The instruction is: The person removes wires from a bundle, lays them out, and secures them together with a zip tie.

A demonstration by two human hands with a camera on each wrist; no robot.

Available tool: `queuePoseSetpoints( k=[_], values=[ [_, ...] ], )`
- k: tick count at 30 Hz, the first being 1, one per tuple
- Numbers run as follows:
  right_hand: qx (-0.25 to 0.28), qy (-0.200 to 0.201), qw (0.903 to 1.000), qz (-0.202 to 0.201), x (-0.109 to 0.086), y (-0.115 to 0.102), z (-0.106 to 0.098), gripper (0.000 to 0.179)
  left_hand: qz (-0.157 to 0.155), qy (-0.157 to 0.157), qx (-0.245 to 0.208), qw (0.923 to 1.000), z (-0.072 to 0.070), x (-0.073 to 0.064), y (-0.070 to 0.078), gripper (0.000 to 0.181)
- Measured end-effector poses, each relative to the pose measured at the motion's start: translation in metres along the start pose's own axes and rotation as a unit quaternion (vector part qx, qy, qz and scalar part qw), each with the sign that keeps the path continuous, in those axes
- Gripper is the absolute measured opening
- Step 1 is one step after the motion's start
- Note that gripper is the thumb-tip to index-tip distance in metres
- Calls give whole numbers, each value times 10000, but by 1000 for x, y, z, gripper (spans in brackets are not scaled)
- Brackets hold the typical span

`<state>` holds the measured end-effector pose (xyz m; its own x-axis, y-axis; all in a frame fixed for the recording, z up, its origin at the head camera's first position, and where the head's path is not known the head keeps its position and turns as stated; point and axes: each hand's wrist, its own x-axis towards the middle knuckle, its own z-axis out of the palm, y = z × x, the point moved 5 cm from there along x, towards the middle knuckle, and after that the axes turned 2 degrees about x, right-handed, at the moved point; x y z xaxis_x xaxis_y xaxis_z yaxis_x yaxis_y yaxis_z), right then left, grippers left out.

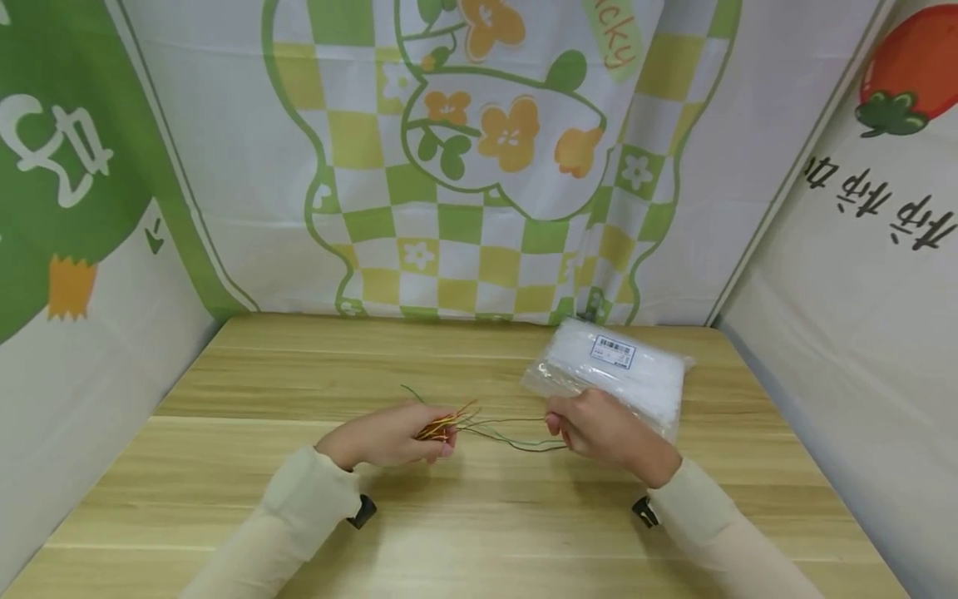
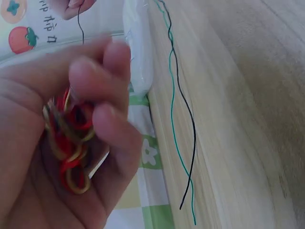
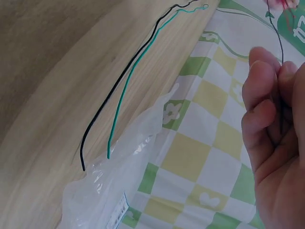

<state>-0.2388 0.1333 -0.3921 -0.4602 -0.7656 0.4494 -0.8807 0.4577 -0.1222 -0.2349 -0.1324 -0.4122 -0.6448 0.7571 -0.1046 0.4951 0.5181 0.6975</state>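
Note:
In the head view, my left hand [image 1: 385,434] grips a tangled bundle of thin red and yellow wires [image 1: 436,428]. Loops of that bundle show against the palm in the left wrist view. To the right, my right hand [image 1: 608,428] pinches a dark thin wire [image 3: 280,40] between thumb and fingers. This wire stretches across from the bundle. Below it, a black wire [image 2: 194,138] and a green wire [image 2: 172,114] run from the left hand towards the right one. Their ends look loose in the left wrist view.
A clear plastic bag [image 1: 614,366] with white contents and a barcode label lies behind the right hand. The wooden table [image 1: 299,366] meets a printed cloth [image 1: 479,225] at the back. More cloth hangs on both sides.

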Motion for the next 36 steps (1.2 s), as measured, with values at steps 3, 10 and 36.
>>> queuePoseSetpoints(
  k=[3, 10, 36],
  values=[
    [143, -206, 9996, 91, -1, 0, 4, 27, -140, 304, 315, 9989, -1, 1, 1, 8],
    [393, -791, 9955, 348, -3, -6, 10, 25, 56, 726, 777, 9943, -4, 2, 1, 13],
    [103, -444, 9983, 369, -12, 12, -7, 30, 383, -245, -854, 9953, 13, -8, -7, 35]
  ],
)
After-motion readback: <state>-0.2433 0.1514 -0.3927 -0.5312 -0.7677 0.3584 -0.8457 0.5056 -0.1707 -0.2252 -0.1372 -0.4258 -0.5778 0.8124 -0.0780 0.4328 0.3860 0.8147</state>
